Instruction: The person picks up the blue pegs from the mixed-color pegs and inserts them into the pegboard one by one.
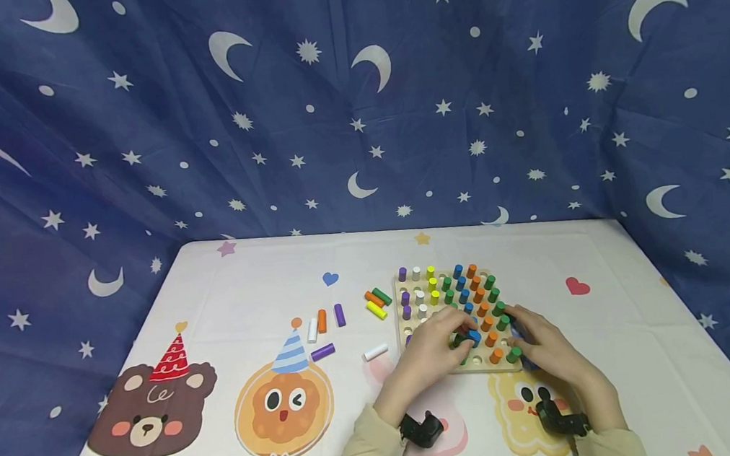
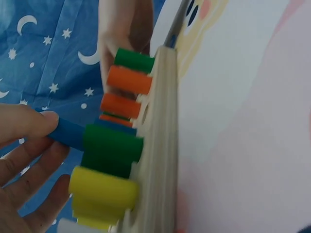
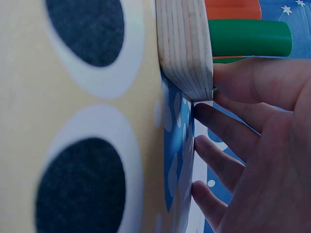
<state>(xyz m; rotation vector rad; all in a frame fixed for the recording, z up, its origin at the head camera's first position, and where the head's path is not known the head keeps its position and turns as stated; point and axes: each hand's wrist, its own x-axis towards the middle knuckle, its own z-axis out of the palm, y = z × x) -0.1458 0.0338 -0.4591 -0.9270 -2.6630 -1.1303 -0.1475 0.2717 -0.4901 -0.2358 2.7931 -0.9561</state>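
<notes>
My left hand (image 1: 429, 349) is over the lower part of a wooden pegboard (image 1: 491, 368). Between thumb and fingers it pinches a blue peg (image 2: 70, 134), which stands among the green pegs (image 2: 114, 145) in the left wrist view; whether its lower end is in a hole is hidden. My right hand (image 1: 550, 349) lies along the board's right side. In the right wrist view its thumb touches the board's corner (image 3: 187, 58) near a green peg (image 3: 250, 38), and its fingers are loosely extended. Columns of purple, white, yellow, green, blue and orange pegs (image 1: 484, 309) stand upright in the board.
Left of the board lie several loose pegs: a white peg (image 1: 376, 352), a yellow peg (image 1: 376, 309), a purple peg (image 1: 323, 352), an orange peg (image 1: 322, 321) and others. The white tablecloth (image 1: 662, 347) has printed cartoons. A blue starry curtain (image 1: 307, 168) hangs behind.
</notes>
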